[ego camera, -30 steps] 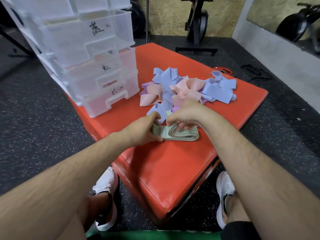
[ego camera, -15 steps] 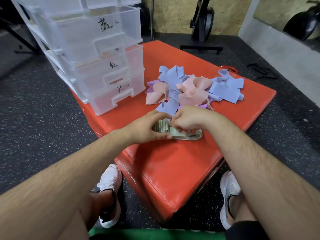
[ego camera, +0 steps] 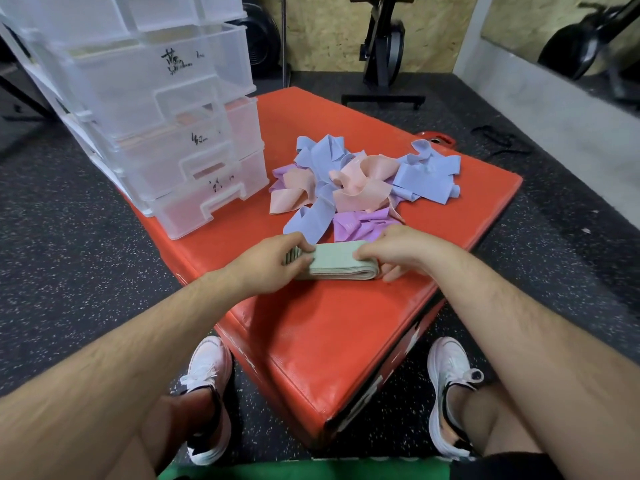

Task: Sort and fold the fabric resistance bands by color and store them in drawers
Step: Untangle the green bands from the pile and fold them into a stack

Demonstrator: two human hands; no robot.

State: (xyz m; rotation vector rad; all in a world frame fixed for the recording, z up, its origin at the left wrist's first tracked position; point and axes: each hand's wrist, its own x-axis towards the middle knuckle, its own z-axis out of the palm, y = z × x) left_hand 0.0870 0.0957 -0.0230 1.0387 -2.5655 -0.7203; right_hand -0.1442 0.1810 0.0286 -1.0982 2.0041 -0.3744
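Both left hand (ego camera: pixel 273 261) and right hand (ego camera: pixel 393 251) grip the folded green bands (ego camera: pixel 337 263); drawers (ego camera: pixel 156 98) carry unreadable handwriting.

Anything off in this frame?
Nothing damaged or spilled. Only the loose bands lie tangled on the red mat, behind the folded green stack that the left hand and right hand grip.

Location: a gym. Indicators: black speckled rubber floor (ego camera: pixel 86 271), red vinyl-covered padded bench (ego camera: pixel 329 341) of plyometric-box type, black upright exercise machine (ego camera: pixel 381 53) against a chipboard wall (ego camera: pixel 329 29).
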